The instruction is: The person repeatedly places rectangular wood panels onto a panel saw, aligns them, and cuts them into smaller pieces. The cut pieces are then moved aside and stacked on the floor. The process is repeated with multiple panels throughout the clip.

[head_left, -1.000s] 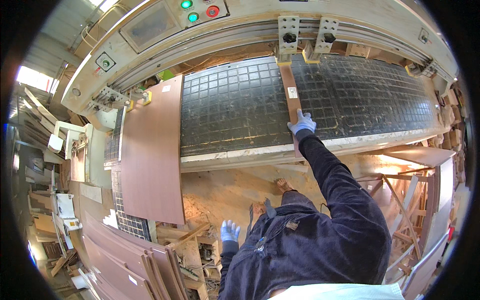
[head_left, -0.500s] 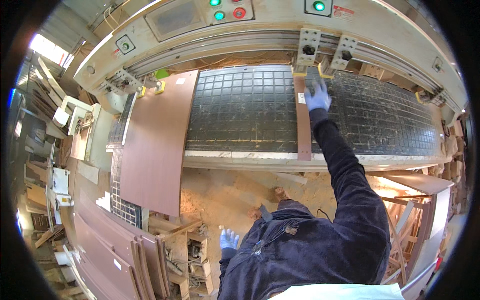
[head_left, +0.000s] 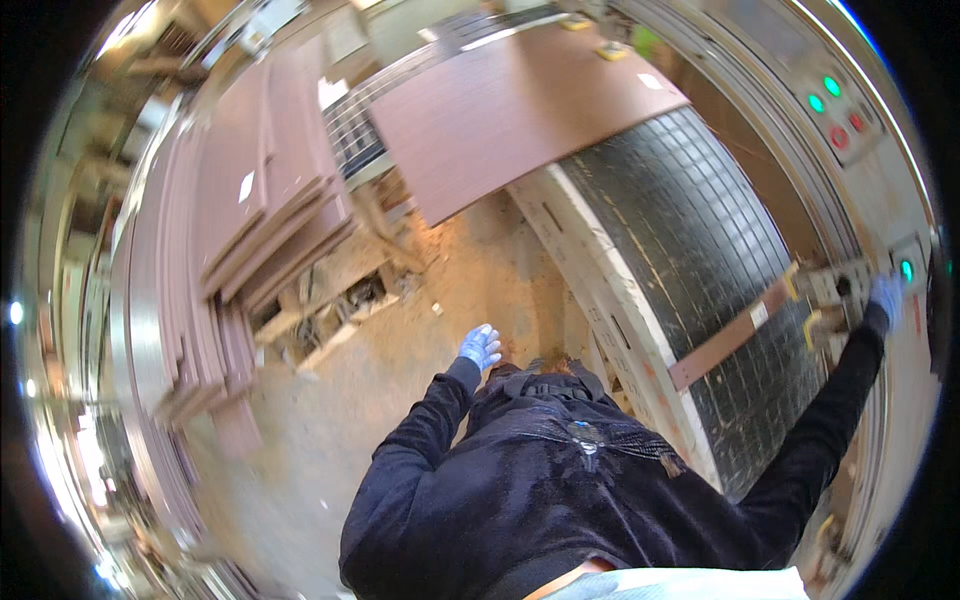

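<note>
My right hand (head_left: 885, 298), in a bluish glove, is at the machine's front panel, right beside a green-lit button (head_left: 907, 270). Its fingers are too blurred to make out. Below that arm's reach, a narrow brown strip (head_left: 735, 335) with a white label lies across the black gridded bed (head_left: 690, 220), its far end by the yellow-edged clamps (head_left: 815, 305). My left hand (head_left: 482, 346), gloved too, hangs in front of my body over the floor, empty, with loosely spread fingers. A wide brown panel (head_left: 530, 110) rests on the bed's far end, overhanging its edge.
Stacks of brown panels (head_left: 265, 170) stand at the left on wooden supports (head_left: 345, 320). Sawdust covers part of the floor (head_left: 500, 250). Along the right runs the machine's rail and beam, with red and green buttons (head_left: 838, 110).
My view has swung toward the left, so the machine now stands on the right. My right hand has moved from above the bed near the strip to the panel's green-lit button.
</note>
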{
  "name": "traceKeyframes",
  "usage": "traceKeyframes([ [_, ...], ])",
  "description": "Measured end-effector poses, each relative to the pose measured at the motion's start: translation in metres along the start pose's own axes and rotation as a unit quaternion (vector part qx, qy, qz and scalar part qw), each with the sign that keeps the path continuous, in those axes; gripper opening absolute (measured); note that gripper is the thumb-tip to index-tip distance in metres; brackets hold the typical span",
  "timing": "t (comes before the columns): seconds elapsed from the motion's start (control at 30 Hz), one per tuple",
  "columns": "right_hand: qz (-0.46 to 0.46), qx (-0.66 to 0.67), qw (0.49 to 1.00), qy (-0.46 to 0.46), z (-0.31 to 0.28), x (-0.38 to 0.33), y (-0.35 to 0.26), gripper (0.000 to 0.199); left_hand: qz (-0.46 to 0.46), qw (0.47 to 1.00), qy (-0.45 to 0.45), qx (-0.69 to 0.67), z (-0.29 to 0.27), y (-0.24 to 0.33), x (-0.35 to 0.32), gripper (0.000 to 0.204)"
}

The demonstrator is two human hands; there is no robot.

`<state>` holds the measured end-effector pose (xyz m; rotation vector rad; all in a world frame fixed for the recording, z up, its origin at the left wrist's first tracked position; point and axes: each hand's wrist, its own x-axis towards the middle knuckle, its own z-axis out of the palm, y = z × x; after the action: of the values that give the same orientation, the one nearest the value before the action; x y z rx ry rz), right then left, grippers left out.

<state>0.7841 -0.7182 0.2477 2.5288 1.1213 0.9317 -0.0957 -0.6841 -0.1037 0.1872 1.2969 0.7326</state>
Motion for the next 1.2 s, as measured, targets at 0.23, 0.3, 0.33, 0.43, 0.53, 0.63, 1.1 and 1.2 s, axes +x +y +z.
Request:
traceKeyframes([
  [0.23, 0.107, 0.254, 0.958, 0.084, -0.066, -0.017, -0.090, 0.055, -0.007, 0.996, 0.080, -0.047, -0.022, -0.050, -0.025, 0.037],
  [0.3, 0.050, 0.319, 0.927, 0.188, -0.081, -0.041, -0.119, 0.041, -0.009, 0.995, 0.090, -0.052, -0.019, -0.059, -0.024, 0.037],
  [0.33, 0.017, 0.374, 0.906, 0.196, -0.085, -0.055, -0.144, 0.036, -0.014, 0.996, 0.065, -0.066, -0.017, -0.064, -0.024, 0.034],
  [0.43, -0.153, 0.419, 0.859, 0.252, -0.096, -0.103, -0.237, 0.034, -0.007, 0.993, 0.017, -0.119, -0.037, -0.082, -0.037, 0.025],
  [0.53, -0.206, 0.488, 0.844, 0.084, -0.072, -0.187, -0.347, 0.054, 0.048, 0.907, -0.248, -0.336, -0.097, -0.134, -0.021, 0.009],
  [0.63, -0.383, 0.585, 0.715, -0.003, -0.051, -0.282, -0.426, 0.055, 0.295, 0.951, -0.082, -0.049, -0.108, -0.141, -0.023, 0.028],
  [1.1, -0.545, 0.523, 0.430, -0.495, -0.241, -0.567, -0.660, 0.034, 0.161, 0.897, 0.323, -0.255, -0.240, -0.134, -0.207, 0.032],
  [1.2, -0.528, 0.510, 0.384, -0.561, -0.262, -0.633, -0.714, 0.029, 0.195, 0.888, 0.352, -0.223, -0.297, -0.173, -0.243, 0.029],
])
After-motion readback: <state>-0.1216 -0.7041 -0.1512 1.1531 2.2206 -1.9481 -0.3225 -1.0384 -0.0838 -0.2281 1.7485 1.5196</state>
